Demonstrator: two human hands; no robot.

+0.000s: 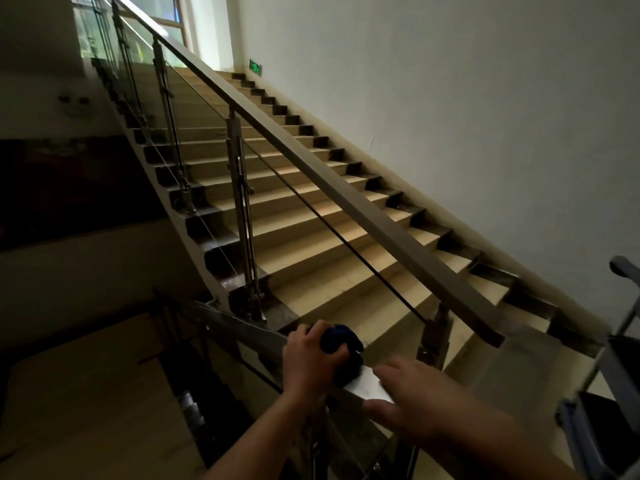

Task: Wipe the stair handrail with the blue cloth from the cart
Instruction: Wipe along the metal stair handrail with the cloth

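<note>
- We see the left hand (313, 360) curled tight, knuckles up, fingers wrapped over, forearm rising from the bottom edge.
- Right hand (412, 400) lies flat and spread, palm down, fingers pointing left, thumb low.
- Both forearms bare; the right one is blurred, the hands near but apart.

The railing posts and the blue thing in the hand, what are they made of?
The posts look like polished metal, probably steel: grey and shiny with bright glints. The blue cloth in the left hand looks like soft fabric, bunched and matte.
</note>
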